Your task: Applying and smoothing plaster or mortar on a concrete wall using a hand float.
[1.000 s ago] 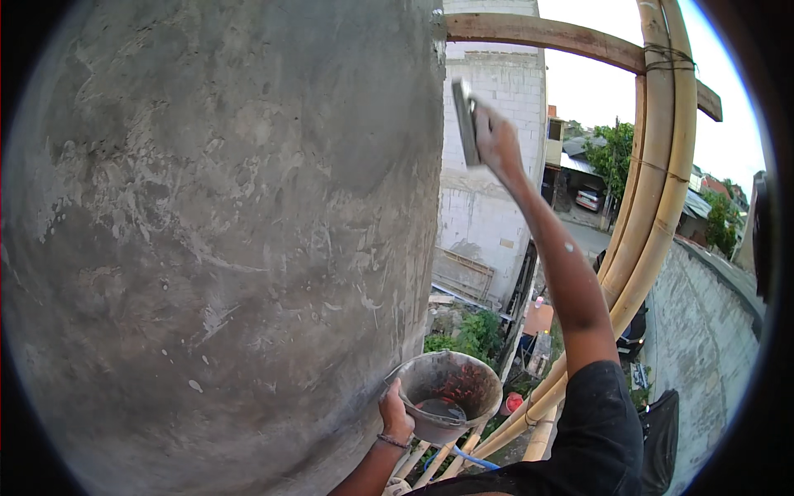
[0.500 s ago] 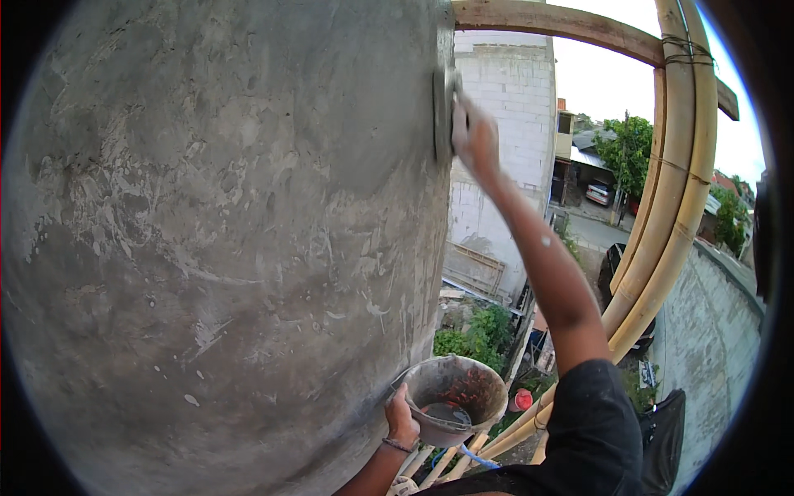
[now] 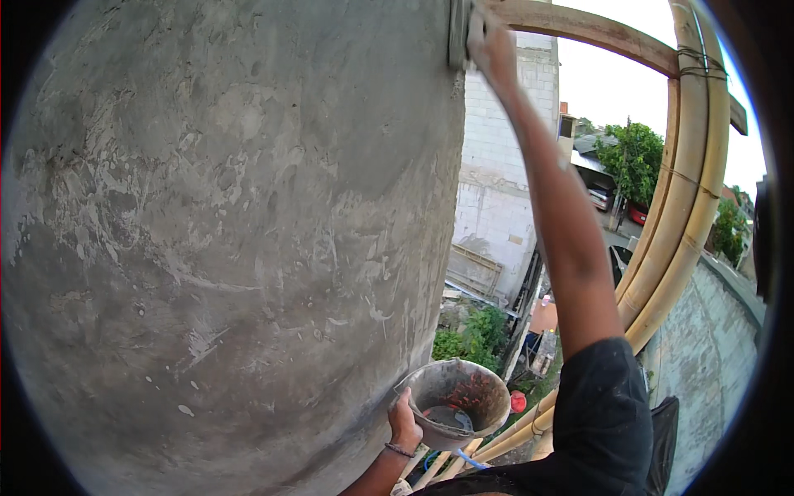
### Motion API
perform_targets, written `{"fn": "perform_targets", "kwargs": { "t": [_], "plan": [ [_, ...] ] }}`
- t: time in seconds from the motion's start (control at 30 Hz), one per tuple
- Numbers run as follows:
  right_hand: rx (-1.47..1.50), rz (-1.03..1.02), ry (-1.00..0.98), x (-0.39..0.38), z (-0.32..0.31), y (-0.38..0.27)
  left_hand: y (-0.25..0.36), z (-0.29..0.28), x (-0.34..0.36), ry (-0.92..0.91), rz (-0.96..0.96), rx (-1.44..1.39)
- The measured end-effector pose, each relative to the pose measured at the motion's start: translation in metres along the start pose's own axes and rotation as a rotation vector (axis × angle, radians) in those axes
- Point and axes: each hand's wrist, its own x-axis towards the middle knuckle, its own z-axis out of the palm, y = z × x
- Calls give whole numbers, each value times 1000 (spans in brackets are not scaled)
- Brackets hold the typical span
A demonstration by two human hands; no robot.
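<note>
My right hand (image 3: 494, 51) is raised high, closed on a flat plastering trowel (image 3: 456, 37), whose long blade lies upright against the top right edge of the grey plastered wall (image 3: 231, 231); the hand is slightly blurred. My left hand (image 3: 404, 422) grips a grimy bucket (image 3: 471, 430) by the near side of its rim, low beside the wall. The bucket has reddish flecks inside and some grey, watery-looking material at the bottom.
Bamboo poles (image 3: 695, 190) tied with wire stand at my right, crossed by a wooden beam (image 3: 595, 33); more poles (image 3: 517, 438) lie below me. Beyond are a pale block wall (image 3: 496, 124), plants far below (image 3: 484, 335), parked cars and a concrete wall (image 3: 686, 347).
My right hand first brought the trowel left onto the wall edge, then moved it upward toward the top of the view. My left hand and bucket stay low, nearly in place.
</note>
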Motion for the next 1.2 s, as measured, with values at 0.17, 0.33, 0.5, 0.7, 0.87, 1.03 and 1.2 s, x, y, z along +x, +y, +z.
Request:
{"fn": "perform_targets", "kwargs": {
  "t": [0.17, 0.33, 0.5, 0.7, 0.87, 1.03, 1.2],
  "plan": [
    [48, 205, -365, -184, -79, -29, 5, 8, -15, 5, -13, 0],
    [-115, 437, -335, -192, -125, -4, 4, 10, -25, -8, 14, 57],
    [1006, 1118, -70, -145, -137, 33, 8, 10, -32, 13, 22, 43],
    [1606, 1295, -51, -162, -148, 43, 7, 3, -31, 12, 16, 12],
    [1560, 1311, -9, -157, -149, 43, 1, -2, -19, 5, 5, 25],
    [737, 903, -203, -114, -112, -21, 3, -8, -17, -17, 28, 0],
    [146, 497, -276, -112, -79, -60, 10, 0, -28, -10, 36, 20]
  ]
}}
